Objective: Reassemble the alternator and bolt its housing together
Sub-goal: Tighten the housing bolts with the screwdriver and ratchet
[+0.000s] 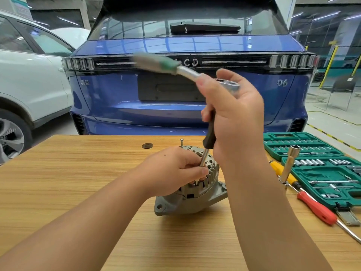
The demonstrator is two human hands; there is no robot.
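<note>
Alternator (pixel 195 194), ribbed grey cast metal, sits mid-table (pixel 78 182). Left hand (pixel 175 169) curls on its top, fingers pinching the steel extension (pixel 203 159). At 12 o'clock, right hand (pixel 232 114) grips the ratchet (pixel 195 74), its green handle blurred toward 10. Green socket case (pixel 322 173) lies at 3.

Right hand (pixel 234 118) gripping ratchet (pixel 187 72), left hand (pixel 175 169) steadying extension (pixel 203 159) on alternator (pixel 195 194)

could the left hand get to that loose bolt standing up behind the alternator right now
Probably not yet: the left hand grips the extension shaft at the alternator. The bolt itself stands unobstructed just beyond.
</note>
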